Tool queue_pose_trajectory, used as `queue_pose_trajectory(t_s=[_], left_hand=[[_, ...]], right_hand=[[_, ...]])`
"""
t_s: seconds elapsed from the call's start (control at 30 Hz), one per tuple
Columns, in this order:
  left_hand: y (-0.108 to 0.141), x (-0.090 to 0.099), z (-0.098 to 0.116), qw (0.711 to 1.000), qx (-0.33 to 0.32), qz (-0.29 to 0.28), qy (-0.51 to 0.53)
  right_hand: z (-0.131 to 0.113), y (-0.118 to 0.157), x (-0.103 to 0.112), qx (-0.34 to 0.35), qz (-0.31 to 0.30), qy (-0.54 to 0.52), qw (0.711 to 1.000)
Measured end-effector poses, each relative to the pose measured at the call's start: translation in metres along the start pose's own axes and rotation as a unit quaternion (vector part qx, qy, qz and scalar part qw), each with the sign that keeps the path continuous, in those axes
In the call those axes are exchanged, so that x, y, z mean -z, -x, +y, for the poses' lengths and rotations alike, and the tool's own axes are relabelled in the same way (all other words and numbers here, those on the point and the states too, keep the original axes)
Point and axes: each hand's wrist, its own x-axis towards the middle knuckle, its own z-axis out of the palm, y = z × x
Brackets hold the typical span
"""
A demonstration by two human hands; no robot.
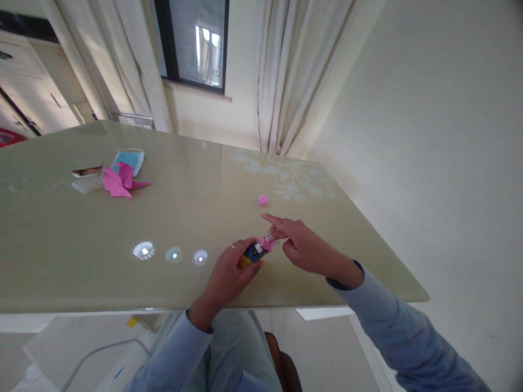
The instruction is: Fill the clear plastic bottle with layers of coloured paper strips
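Observation:
A small bottle (256, 250) with a dark, colourful label and a clear, pink-tinted neck is wrapped in the fingers of my left hand (231, 270), tilted with its neck up and to the right. My right hand (301, 243) is at the neck, index finger stretched out past it and the other fingers bent near the opening. Whether those fingers grip anything is too small to tell. Just beyond my right hand, a round pink cap (262, 201) lies on the table.
On the table (183, 207), at the left, lie a pink folded paper shape (120, 180), a blue face mask (129, 160), a thin card-like item (87, 171) and a clear plastic piece (86, 185). A wall (441, 147) rises beyond the right edge.

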Motion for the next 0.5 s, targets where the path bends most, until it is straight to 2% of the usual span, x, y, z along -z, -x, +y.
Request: queue_pose_trajectory(t_s=[0.13,0.4,0.5], left_hand=[[0.001,0.000,-0.002,1.000,0.001,0.000,-0.001],[-0.001,0.002,0.003,0.999,0.022,0.000,0.036],[-0.002,0.003,0.005,0.999,0.022,0.001,0.044]], right_hand=[[0.002,-0.003,-0.004,0.012,-0.012,0.003,1.000],[0.001,-0.004,0.025,0.012,0.020,-0.054,0.998],[0.002,-0.001,0.027,0.012,0.017,-0.040,0.999]])
